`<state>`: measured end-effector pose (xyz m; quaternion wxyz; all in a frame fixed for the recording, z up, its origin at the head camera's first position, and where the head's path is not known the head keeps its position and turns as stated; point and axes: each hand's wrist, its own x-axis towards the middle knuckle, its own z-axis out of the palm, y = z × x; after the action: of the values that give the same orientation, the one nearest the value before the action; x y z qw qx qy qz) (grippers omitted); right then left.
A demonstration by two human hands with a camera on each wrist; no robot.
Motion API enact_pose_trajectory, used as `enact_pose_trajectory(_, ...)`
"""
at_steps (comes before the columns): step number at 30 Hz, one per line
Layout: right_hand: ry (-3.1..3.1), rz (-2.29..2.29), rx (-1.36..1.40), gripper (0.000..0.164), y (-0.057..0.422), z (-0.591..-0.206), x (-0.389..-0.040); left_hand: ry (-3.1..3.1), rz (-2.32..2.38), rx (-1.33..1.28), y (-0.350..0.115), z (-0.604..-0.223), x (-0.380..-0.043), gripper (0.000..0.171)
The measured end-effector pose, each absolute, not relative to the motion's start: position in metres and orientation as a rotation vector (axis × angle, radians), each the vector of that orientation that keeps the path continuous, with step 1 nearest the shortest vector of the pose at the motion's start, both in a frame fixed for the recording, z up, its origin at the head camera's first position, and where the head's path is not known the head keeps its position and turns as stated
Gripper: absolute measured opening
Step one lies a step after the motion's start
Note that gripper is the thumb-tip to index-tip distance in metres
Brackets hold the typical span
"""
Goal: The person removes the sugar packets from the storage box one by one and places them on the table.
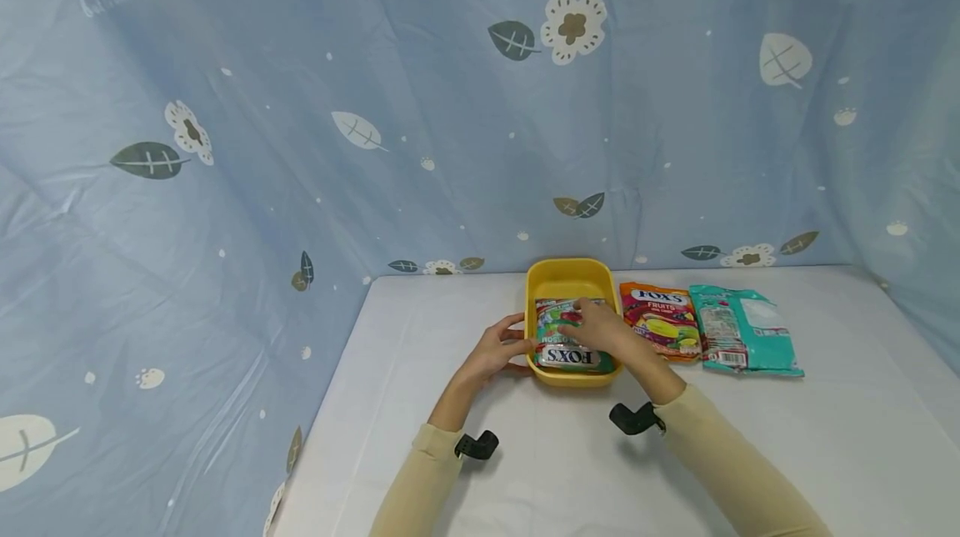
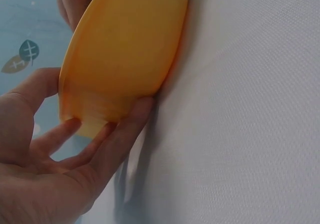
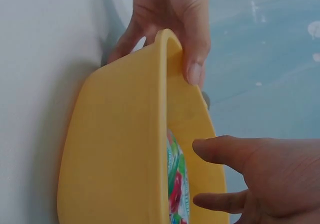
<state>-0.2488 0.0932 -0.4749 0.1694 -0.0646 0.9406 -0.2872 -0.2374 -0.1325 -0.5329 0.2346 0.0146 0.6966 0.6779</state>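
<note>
A yellow plastic basin (image 1: 568, 277) stands on the white-covered table, with a green Fox's candy bag (image 1: 567, 356) lying inside, its lettering upside down in the head view. My left hand (image 1: 491, 352) holds the basin's left side. In the right wrist view its thumb (image 3: 194, 73) hooks over the rim while the other fingers stay outside. Over the candy bag, my right hand (image 1: 602, 328) reaches into the basin with thumb and finger spread apart. The right wrist view shows these fingers (image 3: 220, 149) close above the bag, not curled round it.
Right of the basin lies an orange-red Fox's Fruits bag (image 1: 660, 322). Beside that, a turquoise bag (image 1: 746, 333) shows its printed back with a barcode. A blue curtain (image 1: 465, 120) with leaves and flowers hangs behind the table (image 1: 540, 462) and along its left side.
</note>
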Motion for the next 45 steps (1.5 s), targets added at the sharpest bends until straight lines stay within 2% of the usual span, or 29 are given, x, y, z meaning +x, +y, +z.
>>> enact_pose_trajectory(25, 2.645, -0.889, -0.092, 0.07, 0.089, -0.464, -0.246, 1.896, 1.86, 0.074, -0.134, -0.533, -0.237, 0.069)
enact_pose_trajectory(39, 2.675, -0.828, -0.067, 0.08, 0.086, -0.464, -0.245, 1.911, 1.842, 0.096, -0.135, -0.53, -0.237, 0.068)
enact_pose_trajectory(45, 2.702, -0.847, -0.09, 0.071, 0.087, -0.46, -0.244, 1.927, 1.832, 0.094, -0.134, -0.53, -0.237, 0.067)
